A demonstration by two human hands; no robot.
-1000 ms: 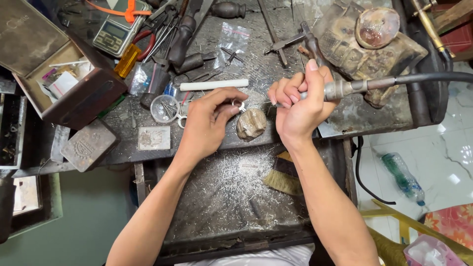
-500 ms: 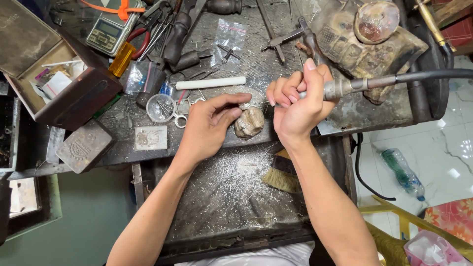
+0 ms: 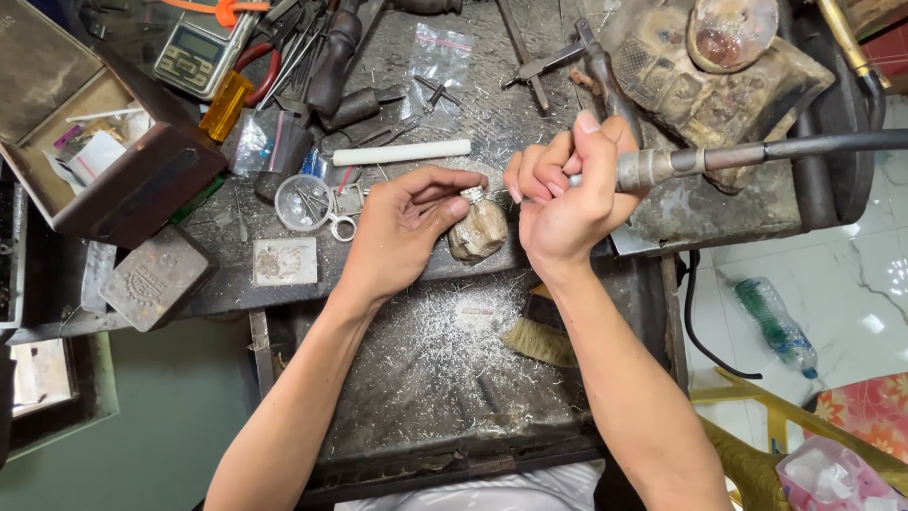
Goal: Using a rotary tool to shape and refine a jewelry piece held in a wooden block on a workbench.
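While the left hand (image 3: 402, 227) pinches a small silver piece (image 3: 472, 194) against the wooden bench peg (image 3: 479, 233) and the right hand (image 3: 563, 194) grips the rotary handpiece (image 3: 662, 167), its hidden tip could, I judge, skid into fingers.

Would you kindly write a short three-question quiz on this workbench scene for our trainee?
1. True or false: the right hand holds a rotary handpiece on a flexible shaft.
2. What lies just beyond the left hand? A) white rod B) hammer C) green mug
3. Fill in: the left hand pinches a small silver ____ on the wooden bench peg.

Key: 1 true; 2 A; 3 piece.
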